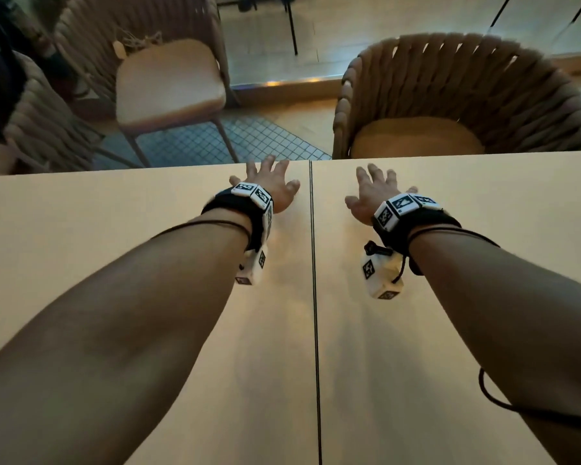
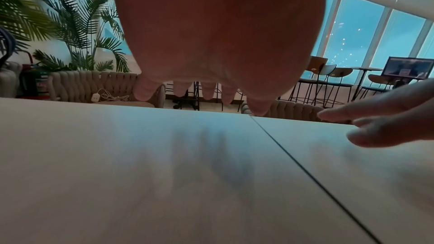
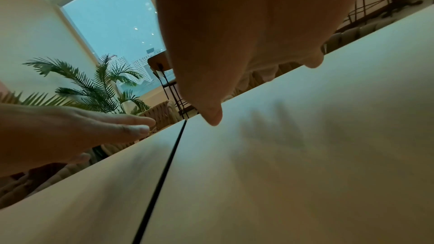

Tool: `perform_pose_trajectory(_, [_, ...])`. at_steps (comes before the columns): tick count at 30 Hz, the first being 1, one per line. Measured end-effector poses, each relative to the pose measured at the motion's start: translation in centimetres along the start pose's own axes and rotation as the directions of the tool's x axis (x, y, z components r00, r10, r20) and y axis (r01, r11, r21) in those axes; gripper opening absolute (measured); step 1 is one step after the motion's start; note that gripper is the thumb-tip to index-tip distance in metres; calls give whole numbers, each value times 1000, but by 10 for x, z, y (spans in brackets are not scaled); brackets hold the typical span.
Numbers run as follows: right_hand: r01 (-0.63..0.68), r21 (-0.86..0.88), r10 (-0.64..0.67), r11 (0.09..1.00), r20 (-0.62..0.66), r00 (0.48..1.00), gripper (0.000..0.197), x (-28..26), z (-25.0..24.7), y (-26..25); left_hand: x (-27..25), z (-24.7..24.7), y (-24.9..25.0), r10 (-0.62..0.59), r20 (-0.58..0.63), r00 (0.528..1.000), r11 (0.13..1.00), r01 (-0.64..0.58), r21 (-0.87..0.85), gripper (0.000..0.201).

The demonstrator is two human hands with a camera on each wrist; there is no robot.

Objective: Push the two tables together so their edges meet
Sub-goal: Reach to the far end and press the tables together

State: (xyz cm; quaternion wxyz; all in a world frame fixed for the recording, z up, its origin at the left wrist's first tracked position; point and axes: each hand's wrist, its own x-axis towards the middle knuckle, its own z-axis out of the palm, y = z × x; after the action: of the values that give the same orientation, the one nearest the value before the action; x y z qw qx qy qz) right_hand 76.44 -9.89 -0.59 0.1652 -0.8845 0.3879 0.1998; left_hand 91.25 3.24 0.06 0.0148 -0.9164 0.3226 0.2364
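Observation:
Two pale tabletops stand side by side, the left table and the right table, with only a thin dark seam between their long edges. My left hand hovers with spread fingers over the far part of the left table, just left of the seam. My right hand is spread over the right table, just right of the seam. Both hands hold nothing. In the left wrist view the left hand floats above the top; in the right wrist view the right hand does the same above its top.
A woven round-backed chair stands beyond the right table. A chair with a flat tan seat stands beyond the left table, and another woven chair is at the far left. Palm plants and windows lie behind.

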Motion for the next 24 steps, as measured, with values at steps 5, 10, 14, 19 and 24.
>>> perform_pose_trajectory(5, [-15,-13,16,1000,62,998,77,20,16,-2,46,-2,0,24,73,997,990,-34,134,66])
perform_pose_trajectory(10, [-10,-16,11,1000,61,998,78,25,22,0,61,2,15,52,29,998,990,-56,129,57])
perform_pose_trajectory(14, [-11,-9,11,1000,78,997,78,25,21,-3,64,4,15,73,12,997,991,-73,115,56])
perform_pose_trajectory(19, [-34,-14,35,999,93,995,77,25,19,-5,62,10,17,93,-31,995,988,-89,125,54])
perform_pose_trajectory(24, [-31,-8,32,999,97,995,76,26,20,-5,62,10,16,92,-42,995,989,-86,116,54])
